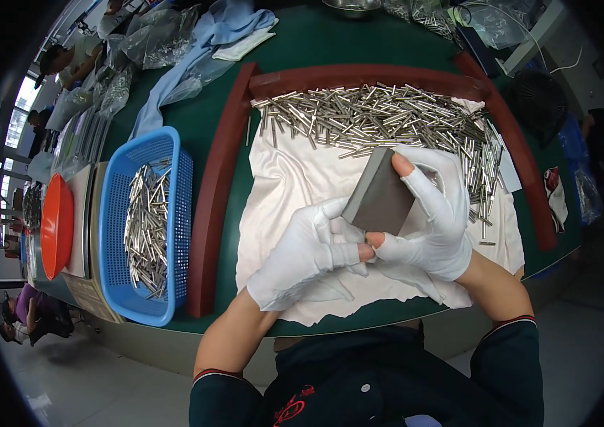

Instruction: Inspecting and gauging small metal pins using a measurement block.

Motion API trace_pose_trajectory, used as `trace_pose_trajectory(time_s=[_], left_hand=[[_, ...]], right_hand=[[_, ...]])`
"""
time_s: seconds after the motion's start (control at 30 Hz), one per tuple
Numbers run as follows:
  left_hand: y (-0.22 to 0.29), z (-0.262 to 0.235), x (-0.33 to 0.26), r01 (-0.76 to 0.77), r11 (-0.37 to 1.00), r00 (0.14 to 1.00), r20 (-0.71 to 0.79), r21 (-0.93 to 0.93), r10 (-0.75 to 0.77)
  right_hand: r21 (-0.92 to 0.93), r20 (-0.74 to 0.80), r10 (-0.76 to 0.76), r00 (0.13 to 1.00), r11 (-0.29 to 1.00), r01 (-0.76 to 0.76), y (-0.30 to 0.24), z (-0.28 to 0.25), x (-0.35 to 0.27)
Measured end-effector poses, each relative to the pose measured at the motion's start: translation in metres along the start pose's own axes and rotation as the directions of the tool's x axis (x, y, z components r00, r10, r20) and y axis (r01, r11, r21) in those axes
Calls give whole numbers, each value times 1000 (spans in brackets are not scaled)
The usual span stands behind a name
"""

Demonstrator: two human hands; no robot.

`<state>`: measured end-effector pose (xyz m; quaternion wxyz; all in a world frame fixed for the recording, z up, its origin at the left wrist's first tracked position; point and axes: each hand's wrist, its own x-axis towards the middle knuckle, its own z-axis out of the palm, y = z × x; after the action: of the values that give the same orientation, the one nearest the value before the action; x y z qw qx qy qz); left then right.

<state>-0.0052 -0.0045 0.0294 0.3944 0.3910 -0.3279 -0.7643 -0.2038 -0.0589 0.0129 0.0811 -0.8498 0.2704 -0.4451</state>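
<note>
A dark grey-brown rectangular block (385, 196) is held tilted above the white cloth (273, 185). My right hand (437, 220), in a white glove with bare thumb and fingertip showing, grips its right side between thumb and finger. My left hand (309, 249), gloved the same way, has its fingers curled at the block's lower left corner. The two thumb tips nearly meet just under the block. Parts of the left fingers are hidden, so whether they also pinch something small cannot be made out. Beyond my hands lie many loose thin metal pins (380, 117), heaped on the cloth.
A dark red frame (220, 178) borders the cloth on the left, far and right sides. Left of it stands a blue plastic basket (179, 213) holding metal pins. Farther left is an orange-red basin (56, 228). Light blue cloth (209, 35) and plastic bags (156, 39) lie beyond.
</note>
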Motion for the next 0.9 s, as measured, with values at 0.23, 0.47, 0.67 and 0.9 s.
trace_pose_trajectory(time_s=[0.23,0.47,0.67,0.9], left_hand=[[-1,-1,-2,-47,999,999,-9,-24,47],[-6,-18,-2,-127,979,992,4,-159,130],[-9,-13,0,-105,990,994,-44,-96,101],[-9,-12,0,-90,995,995,-45,-44,88]], right_hand=[[-49,-31,-37,999,998,36,2,0,0],[-150,23,-43,999,988,46,16,-15,-4],[-141,-24,-46,999,989,42,13,-11,-4],[-130,27,-76,997,988,79,9,-8,-7]])
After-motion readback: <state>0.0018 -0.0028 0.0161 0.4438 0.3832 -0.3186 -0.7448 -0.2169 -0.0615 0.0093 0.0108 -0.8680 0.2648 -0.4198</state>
